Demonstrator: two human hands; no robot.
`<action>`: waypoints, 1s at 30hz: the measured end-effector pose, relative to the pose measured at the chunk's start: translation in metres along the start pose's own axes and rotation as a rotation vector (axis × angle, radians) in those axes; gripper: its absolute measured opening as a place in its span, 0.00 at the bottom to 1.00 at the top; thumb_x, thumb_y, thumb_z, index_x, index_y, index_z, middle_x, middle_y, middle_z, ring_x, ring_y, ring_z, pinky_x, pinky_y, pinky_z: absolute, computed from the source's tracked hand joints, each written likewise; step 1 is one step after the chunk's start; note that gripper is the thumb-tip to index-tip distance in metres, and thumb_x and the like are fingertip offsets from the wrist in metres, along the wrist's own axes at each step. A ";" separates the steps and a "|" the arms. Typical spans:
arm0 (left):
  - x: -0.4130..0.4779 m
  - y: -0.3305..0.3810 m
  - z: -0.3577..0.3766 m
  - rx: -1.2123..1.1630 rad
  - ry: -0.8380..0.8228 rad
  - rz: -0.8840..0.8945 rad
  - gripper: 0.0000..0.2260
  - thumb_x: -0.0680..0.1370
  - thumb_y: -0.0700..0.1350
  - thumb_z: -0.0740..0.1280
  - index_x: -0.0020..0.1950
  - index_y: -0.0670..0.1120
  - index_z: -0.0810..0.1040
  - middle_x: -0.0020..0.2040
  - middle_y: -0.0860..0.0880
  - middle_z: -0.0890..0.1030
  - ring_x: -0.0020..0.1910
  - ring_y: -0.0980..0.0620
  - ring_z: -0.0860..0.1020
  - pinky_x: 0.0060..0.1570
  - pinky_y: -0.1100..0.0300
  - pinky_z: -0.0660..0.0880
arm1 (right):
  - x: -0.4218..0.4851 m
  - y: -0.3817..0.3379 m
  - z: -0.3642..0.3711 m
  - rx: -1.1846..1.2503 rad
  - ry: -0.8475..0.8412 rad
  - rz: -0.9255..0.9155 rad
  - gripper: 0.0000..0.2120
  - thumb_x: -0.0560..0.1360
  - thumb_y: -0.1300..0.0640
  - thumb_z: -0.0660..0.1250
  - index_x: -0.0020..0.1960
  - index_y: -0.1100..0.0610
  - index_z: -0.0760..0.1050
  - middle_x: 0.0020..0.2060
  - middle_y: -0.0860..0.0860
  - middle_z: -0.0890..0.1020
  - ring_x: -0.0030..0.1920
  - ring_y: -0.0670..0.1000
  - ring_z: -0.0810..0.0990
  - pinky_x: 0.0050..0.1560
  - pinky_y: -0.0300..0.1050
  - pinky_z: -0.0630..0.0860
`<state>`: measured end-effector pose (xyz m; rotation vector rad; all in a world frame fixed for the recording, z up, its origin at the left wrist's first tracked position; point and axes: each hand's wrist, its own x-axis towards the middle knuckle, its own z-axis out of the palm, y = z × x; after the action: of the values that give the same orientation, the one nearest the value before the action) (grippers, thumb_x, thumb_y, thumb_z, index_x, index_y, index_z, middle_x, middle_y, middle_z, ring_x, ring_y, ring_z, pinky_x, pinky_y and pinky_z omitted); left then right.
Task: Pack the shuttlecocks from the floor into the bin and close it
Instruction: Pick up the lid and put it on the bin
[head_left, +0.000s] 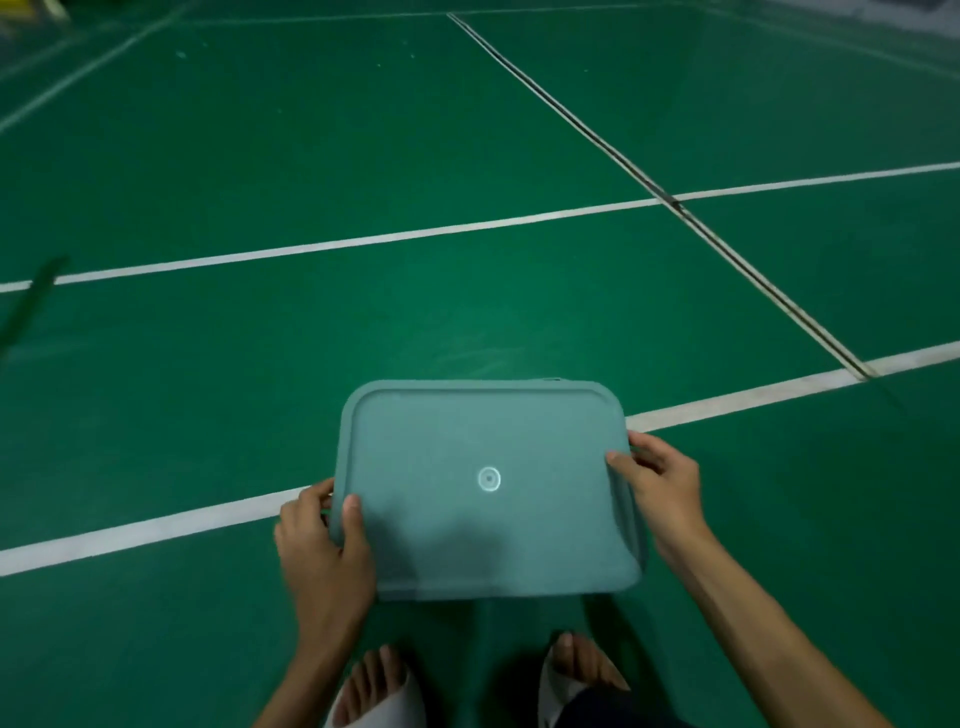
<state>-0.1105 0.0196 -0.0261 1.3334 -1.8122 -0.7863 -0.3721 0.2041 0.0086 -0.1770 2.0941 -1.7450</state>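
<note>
A grey-green rectangular lid (467, 447) with a small round mark in its middle covers the bin below it, so the bin's inside is hidden. My left hand (324, 540) grips the lid's left edge, thumb on top and fingers curled under the rim. At the right edge my right hand (660, 483) holds the lid the same way, thumb on top. I see no shuttlecocks on the floor.
The bin stands on a green court floor (363, 156) crossed by white lines (363, 241) and a dark seam (649, 182). My two feet in sandals (384, 686) are just in front of the bin. A dark blurred object (31, 301) lies at far left.
</note>
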 end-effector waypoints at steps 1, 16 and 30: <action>0.006 -0.004 0.002 -0.009 0.011 -0.037 0.12 0.80 0.46 0.65 0.59 0.40 0.79 0.51 0.43 0.76 0.52 0.43 0.74 0.54 0.50 0.70 | 0.006 -0.001 0.006 0.025 -0.006 0.025 0.12 0.75 0.68 0.73 0.57 0.60 0.82 0.47 0.56 0.86 0.43 0.52 0.82 0.49 0.45 0.79; 0.046 -0.003 0.020 -0.180 -0.089 -0.250 0.12 0.75 0.45 0.77 0.42 0.46 0.74 0.39 0.50 0.80 0.37 0.47 0.78 0.37 0.52 0.72 | 0.061 -0.003 0.033 -0.106 0.033 -0.047 0.10 0.74 0.65 0.75 0.56 0.64 0.85 0.43 0.51 0.85 0.43 0.46 0.82 0.56 0.48 0.78; 0.053 0.000 0.016 -0.051 -0.174 -0.209 0.19 0.80 0.51 0.70 0.40 0.44 0.64 0.33 0.48 0.72 0.33 0.45 0.71 0.36 0.50 0.69 | 0.070 -0.006 0.041 -0.358 0.037 -0.130 0.04 0.76 0.57 0.74 0.48 0.56 0.87 0.41 0.48 0.86 0.47 0.53 0.84 0.52 0.46 0.76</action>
<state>-0.1342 -0.0305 -0.0241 1.4758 -1.7896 -1.0830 -0.4212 0.1407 -0.0071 -0.3927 2.4578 -1.4342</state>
